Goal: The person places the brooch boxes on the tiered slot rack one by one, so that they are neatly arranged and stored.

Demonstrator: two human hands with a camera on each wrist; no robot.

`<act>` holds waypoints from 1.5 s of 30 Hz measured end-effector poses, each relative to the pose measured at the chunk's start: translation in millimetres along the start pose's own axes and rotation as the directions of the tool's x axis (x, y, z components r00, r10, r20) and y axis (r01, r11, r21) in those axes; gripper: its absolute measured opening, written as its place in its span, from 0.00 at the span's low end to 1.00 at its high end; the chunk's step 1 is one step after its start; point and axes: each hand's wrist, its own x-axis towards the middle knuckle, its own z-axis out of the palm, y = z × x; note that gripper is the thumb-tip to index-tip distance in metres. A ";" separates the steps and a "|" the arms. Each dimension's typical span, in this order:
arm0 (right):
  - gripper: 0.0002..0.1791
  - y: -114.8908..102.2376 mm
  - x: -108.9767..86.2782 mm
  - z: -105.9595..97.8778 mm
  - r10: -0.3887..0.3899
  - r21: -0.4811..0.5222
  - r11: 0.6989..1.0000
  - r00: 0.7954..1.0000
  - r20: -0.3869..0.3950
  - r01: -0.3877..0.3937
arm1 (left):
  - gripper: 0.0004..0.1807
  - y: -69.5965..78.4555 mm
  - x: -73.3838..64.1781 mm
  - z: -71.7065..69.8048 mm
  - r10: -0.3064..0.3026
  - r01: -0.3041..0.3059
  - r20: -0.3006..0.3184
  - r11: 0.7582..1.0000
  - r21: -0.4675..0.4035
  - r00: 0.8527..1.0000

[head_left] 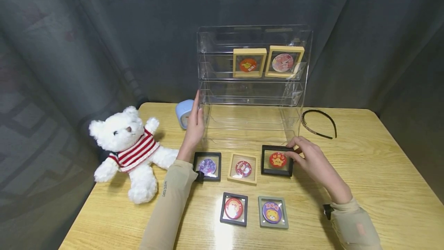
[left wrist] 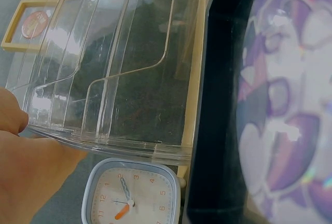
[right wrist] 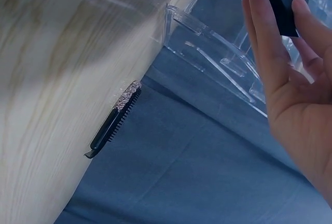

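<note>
My right hand (head_left: 310,161) pinches the right edge of a black display frame (head_left: 265,171) between thumb and fingers. A red badge with a yellow star shows inside it, and the frame tilts up at the foot of a clear acrylic display rack (head_left: 248,101). In the right wrist view the frame's dark corner (right wrist: 288,22) sits between the fingertips. Against the rack's left side lies my left hand (head_left: 195,126), its fingers straight and pointing up. Two yellow frames, one with an orange badge (head_left: 248,65) and one with a pink badge (head_left: 282,62), lean on an upper tier.
Before the rack lie a black frame with purple badge (head_left: 207,167), a cream frame (head_left: 243,169), another black frame (head_left: 234,208) and a grey-green frame (head_left: 273,212). A white teddy bear (head_left: 128,149) and blue clock (head_left: 184,113) are left, a black headband (head_left: 319,123) right.
</note>
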 end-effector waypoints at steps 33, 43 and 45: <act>0.12 -5.3 4.2 -6.4 0.003 -0.012 1.000 0.989 -0.150 -0.004 | 0.32 -0.1 -0.8 0.1 -0.011 0.011 0.011 1.000 0.018 1.000; 0.12 -7.6 3.1 -8.5 -0.001 -0.010 1.000 0.988 -0.152 -0.001 | 0.32 -0.5 -0.5 0.4 -0.017 0.017 0.010 1.000 0.019 1.000; 0.12 -8.1 3.5 -9.6 -0.002 -0.012 1.000 0.988 -0.157 0.000 | 0.32 -0.7 -0.5 0.3 -0.024 0.024 0.012 1.000 0.013 1.000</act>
